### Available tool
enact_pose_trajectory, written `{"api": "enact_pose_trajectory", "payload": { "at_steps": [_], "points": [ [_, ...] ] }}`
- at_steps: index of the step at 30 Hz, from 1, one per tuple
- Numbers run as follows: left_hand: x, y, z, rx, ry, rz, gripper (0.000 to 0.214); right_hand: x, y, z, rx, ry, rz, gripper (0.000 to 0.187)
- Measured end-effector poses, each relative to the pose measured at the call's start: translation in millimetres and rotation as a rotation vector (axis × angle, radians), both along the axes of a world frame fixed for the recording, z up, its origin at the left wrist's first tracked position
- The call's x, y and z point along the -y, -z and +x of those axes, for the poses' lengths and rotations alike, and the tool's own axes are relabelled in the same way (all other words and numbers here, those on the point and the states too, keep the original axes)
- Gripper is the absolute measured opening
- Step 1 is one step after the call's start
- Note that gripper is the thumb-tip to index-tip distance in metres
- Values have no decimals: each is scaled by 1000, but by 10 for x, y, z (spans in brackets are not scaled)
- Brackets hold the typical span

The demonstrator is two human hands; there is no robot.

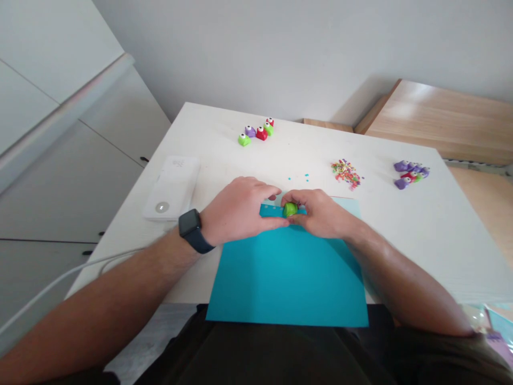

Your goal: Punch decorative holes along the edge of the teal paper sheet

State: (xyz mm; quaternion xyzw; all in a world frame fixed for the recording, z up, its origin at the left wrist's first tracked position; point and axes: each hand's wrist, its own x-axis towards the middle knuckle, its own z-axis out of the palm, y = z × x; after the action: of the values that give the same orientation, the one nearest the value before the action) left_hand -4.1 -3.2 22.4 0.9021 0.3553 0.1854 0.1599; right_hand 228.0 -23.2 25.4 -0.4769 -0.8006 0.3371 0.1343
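A sheet of teal paper (280, 283) lies at the table's front and overhangs its edge. Small holes run along its far edge, left of a green craft punch (290, 209). My right hand (318, 214) grips this punch between thumb and fingers at the paper's far edge. Just left of it is my left hand (244, 208), thumb and fingers apart, the thumb on the paper close to the punch. Several teal cut-out bits (306, 177) lie beyond the paper. Farther right is a pile of multicoloured paper bits (347, 174).
Several red, green and purple punches with eyes (261, 133) stand at the back of the white table (401, 240). Another group of punches (409, 174) is at the right. A white device (172, 187) lies left, with a white cable (68, 275) nearby.
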Motion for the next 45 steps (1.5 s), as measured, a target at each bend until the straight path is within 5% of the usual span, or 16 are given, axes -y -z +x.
{"api": "enact_pose_trajectory", "payload": {
  "at_steps": [13, 45],
  "points": [
    [9, 104, 192, -18, 3, -236, 45, 28, 4, -49, -6, -33, 28, 28],
    [-28, 181, 21, 22, 2, -265, 50, 6, 20, 104, -74, -36, 2, 32]
  ]
}}
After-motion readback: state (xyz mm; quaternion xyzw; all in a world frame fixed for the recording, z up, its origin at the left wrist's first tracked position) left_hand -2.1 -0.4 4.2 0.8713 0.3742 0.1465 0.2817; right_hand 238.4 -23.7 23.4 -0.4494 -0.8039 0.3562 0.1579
